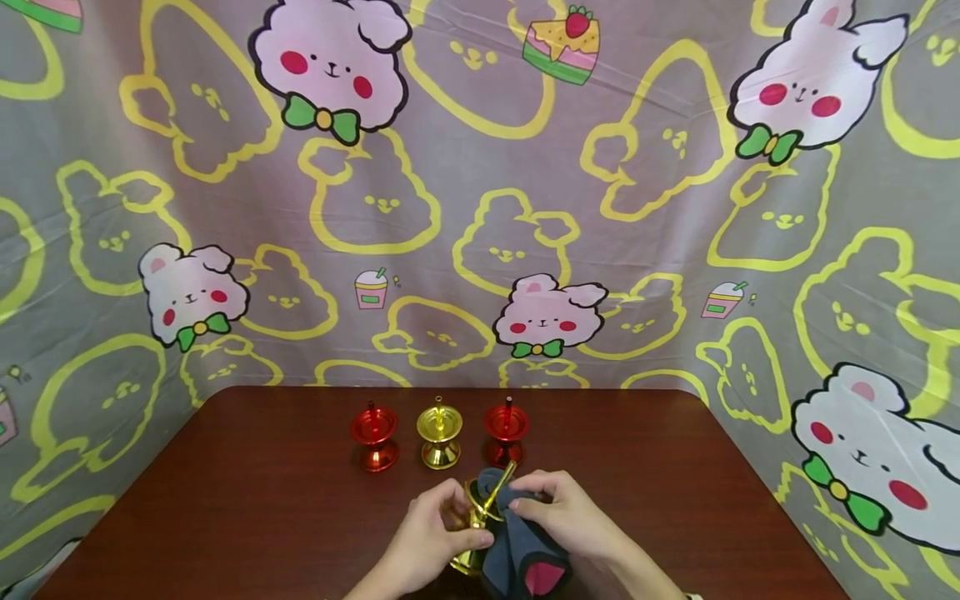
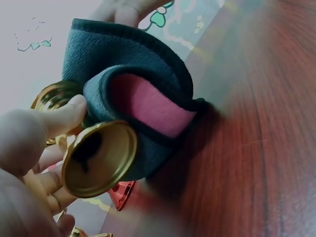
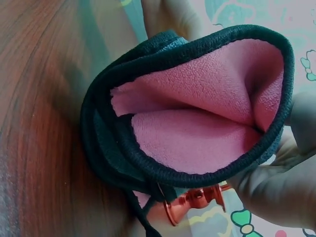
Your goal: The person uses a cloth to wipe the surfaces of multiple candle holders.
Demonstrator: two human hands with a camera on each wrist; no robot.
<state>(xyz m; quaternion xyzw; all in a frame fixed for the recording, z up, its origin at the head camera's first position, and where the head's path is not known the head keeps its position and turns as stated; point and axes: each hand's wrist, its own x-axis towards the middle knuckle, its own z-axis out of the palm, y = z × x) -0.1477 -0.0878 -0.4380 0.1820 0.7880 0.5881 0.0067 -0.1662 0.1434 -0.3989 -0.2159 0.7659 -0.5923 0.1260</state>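
My left hand (image 1: 435,529) grips a gold candle holder (image 2: 101,160) by its stem, thumb on one side and fingers behind. It is tilted, its hollow base facing the left wrist camera and its spike leaning right in the head view. My right hand (image 1: 570,512) pinches a grey cloth (image 1: 517,542) with a pink underside and dark edging. The folded cloth (image 3: 192,108) lies against the holder's dish and hangs down beside it. Part of the dish is hidden by the cloth, as are some right fingertips.
Beyond the hands, a red candle holder (image 1: 375,433), a gold candle holder (image 1: 440,433) and another red candle holder (image 1: 506,427) stand in a row on the brown wooden table (image 1: 262,500). A patterned curtain (image 1: 450,275) hangs behind and along both sides.
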